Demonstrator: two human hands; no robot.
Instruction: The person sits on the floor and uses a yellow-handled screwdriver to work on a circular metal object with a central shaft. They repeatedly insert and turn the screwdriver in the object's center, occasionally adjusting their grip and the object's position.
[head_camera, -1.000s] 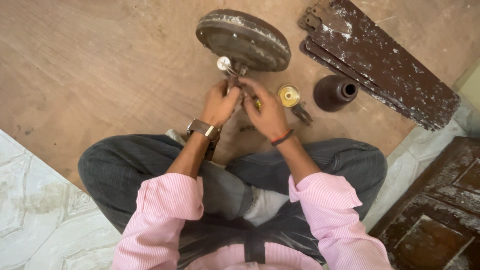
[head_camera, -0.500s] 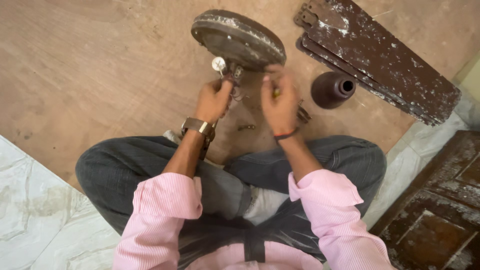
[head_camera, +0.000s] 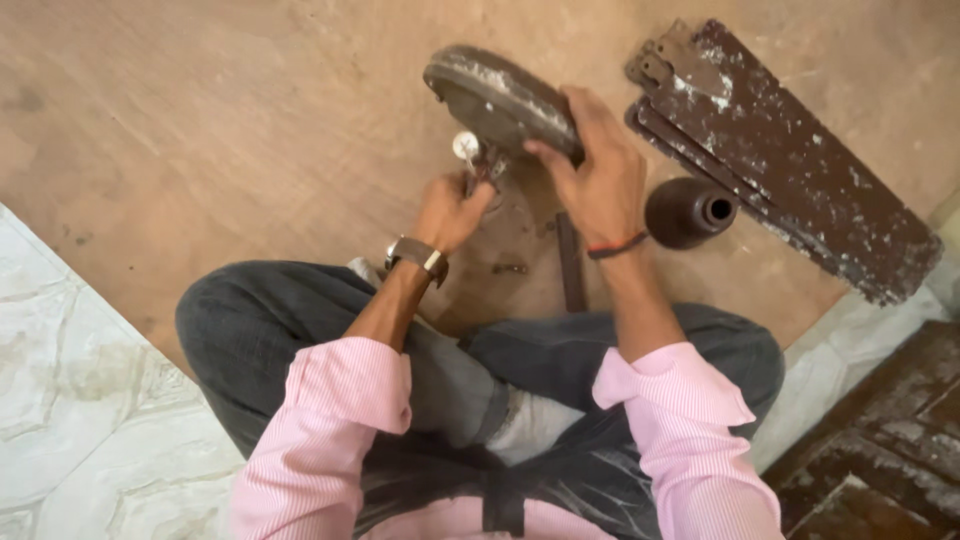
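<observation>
Your right hand (head_camera: 598, 175) has left the small parts by the shaft and now sits on the rim of the round fan motor (head_camera: 500, 95), its grip clamped on the edge and holding the motor tilted above the floor (head_camera: 200, 130). Your left hand (head_camera: 452, 212) is closed around the fittings on the underside shaft, just below a small white knob (head_camera: 465, 146). A dark rod (head_camera: 571, 262) lies under your right wrist. The brown cup-shaped cover (head_camera: 688, 212) lies near the stacked fan blades (head_camera: 790, 160).
</observation>
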